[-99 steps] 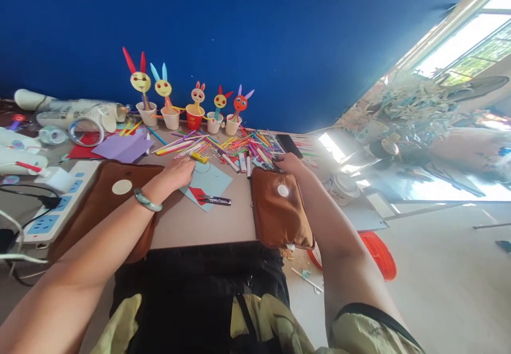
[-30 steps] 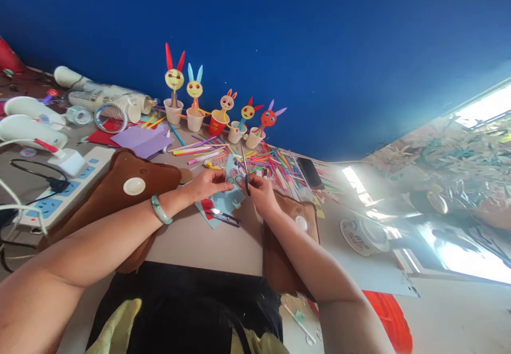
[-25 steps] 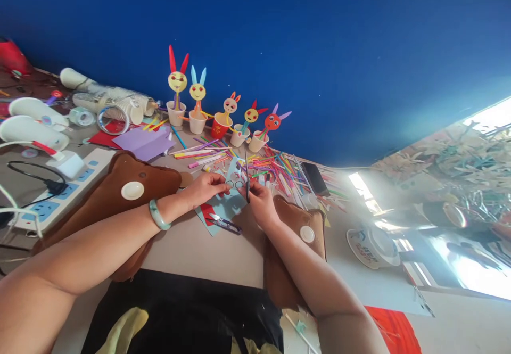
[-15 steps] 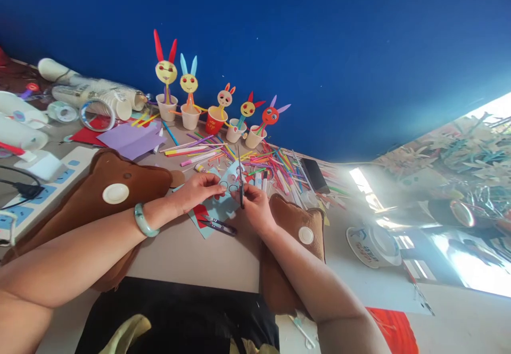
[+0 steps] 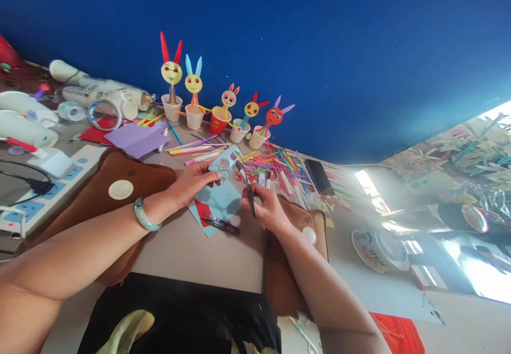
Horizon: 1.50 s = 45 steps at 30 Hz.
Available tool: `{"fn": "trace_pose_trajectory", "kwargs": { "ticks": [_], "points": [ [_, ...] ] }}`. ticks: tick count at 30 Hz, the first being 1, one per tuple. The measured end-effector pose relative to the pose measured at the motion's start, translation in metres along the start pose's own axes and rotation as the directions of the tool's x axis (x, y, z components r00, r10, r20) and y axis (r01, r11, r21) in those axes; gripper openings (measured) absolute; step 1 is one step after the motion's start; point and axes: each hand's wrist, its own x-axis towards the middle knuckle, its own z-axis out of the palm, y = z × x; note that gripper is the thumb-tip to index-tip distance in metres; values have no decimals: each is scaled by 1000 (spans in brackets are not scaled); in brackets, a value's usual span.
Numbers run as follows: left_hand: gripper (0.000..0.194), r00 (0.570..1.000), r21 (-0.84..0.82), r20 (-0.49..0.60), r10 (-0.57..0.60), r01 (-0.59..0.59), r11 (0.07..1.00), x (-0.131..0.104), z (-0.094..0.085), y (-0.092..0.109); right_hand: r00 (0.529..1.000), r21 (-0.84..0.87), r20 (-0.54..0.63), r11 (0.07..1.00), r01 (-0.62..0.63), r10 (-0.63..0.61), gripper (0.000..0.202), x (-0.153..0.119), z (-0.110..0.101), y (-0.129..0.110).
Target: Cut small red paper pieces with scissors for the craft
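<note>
Between the thumb and fingers of my left hand is a small light-blue paper piece with circles on it. My right hand grips black-handled scissors, their blades pointing up and left beside the paper's right edge. Beneath both hands lie light-blue sheets with a red paper piece. A pair of dark thread snips rests on the lower part of the sheets.
Several rabbit figures in cups line the blue wall. Scattered colored pens lie before them. Brown cushions flank my forearms. Purple paper and a power strip lie left, a phone and white bowl right.
My left hand has turned the blue paper so its circles show more. The scissors have moved slightly right and tilted left, away from my left fingers. The whole view has shifted slightly.
</note>
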Motion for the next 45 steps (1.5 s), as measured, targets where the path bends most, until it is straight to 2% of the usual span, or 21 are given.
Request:
{"fn": "trace_pose_trajectory", "kwargs": {
  "ticks": [4,9,12,19,30,38,45],
  "points": [
    [22,999,-60,-21,29,-30,998,-2,-1,6,994,-109,113,994,3,9,27,-4,-10,-7],
    [23,997,-125,-78,18,-28,992,-3,-1,9,979,-171,200,985,-13,48,35,-5,-3,-4],
    [22,997,-174,-77,-8,-5,985,-4,0,10,972,-151,225,988,-34,68,41,-4,2,-1],
    [20,999,-197,-38,-32,24,980,-7,2,8,961,-69,275,998,-9,27,47,-5,6,1],
    [27,1000,-108,-29,-2,-2,994,-11,8,8,961,-22,275,1000,-17,23,63,-6,13,4],
    [25,1000,-98,6,-21,22,995,-11,5,4,964,-11,263,999,-38,39,63,-6,13,6],
    [22,999,-14,32,-4,5,1000,-12,5,2,965,-15,261,1000,-24,27,61,-6,14,6]
  ]
}}
